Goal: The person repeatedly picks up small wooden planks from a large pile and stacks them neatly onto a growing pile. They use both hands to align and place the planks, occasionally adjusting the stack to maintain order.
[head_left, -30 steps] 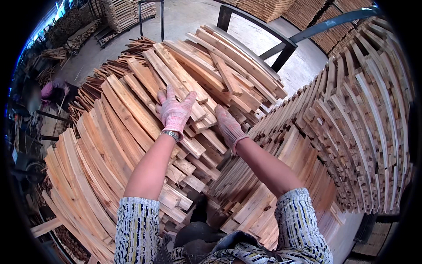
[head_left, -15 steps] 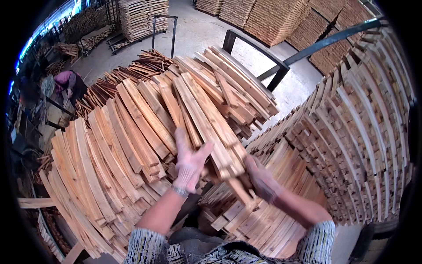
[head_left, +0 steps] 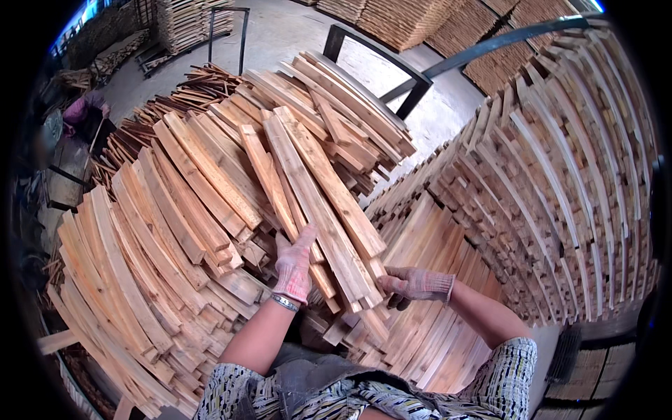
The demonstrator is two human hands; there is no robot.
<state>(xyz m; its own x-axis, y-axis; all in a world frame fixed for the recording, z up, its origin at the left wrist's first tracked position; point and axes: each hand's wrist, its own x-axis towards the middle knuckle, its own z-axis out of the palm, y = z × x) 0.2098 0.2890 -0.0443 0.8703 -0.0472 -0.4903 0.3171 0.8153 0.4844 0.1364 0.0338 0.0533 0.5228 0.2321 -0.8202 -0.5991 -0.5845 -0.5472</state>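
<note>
A bundle of several long wooden slats lies at a slant in front of me, its near ends pointing toward my body. My left hand, in a pale knitted glove, is closed around the left side of the bundle, thumb on top; its fingertips are partly hidden by the wood. At the near right corner, my gloved right hand grips the slat ends between thumb and curled fingers. Beneath and to the left spreads a large pile of loose slats.
A tall stack of spaced slats rises on the right. Below it is a lower layer of flat-laid boards. A dark metal frame stands beyond the pile. Another person bends down at the far left, near thin dark sticks.
My left hand's spread thumb has closed onto the slats. My right hand has shifted from the bundle's side to its near end. The whole view has swung slightly, moving the background up and left.
</note>
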